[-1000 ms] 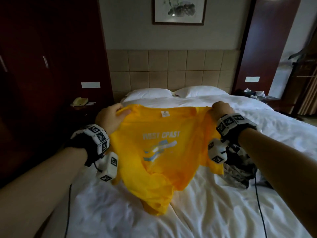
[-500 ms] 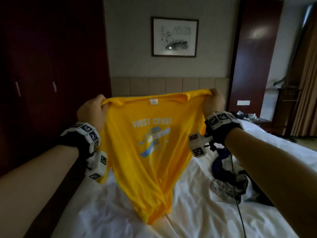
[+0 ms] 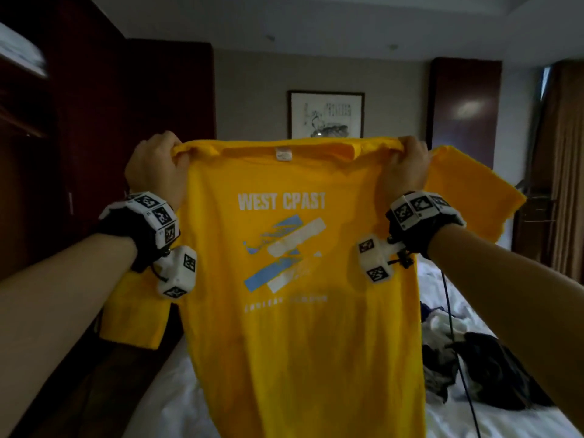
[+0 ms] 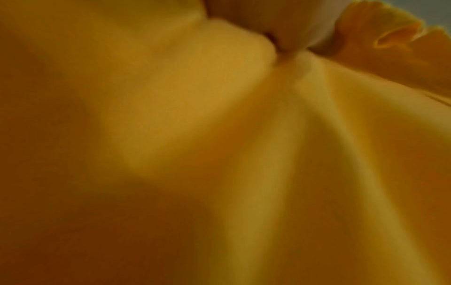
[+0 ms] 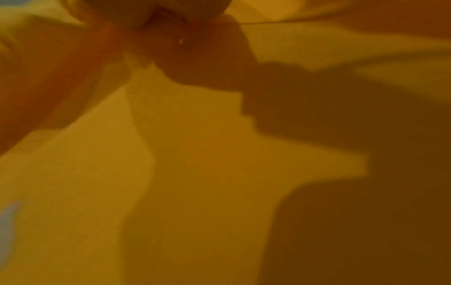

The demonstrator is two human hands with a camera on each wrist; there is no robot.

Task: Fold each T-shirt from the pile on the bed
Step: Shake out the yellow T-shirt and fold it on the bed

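Raised since a second ago, the yellow cotton T-shirt now hangs clear above the white-sheeted bed; left hand and right hand each grip a shoulder, fingers curled; spreading step, I judge; next, lay it flat; print reads "WEST CPAST"; neck label illegible.

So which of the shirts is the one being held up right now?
The yellow T-shirt with white lettering: the left hand and right hand grip its shoulders, so it hangs open. The other clothes lie crumpled on the bed.
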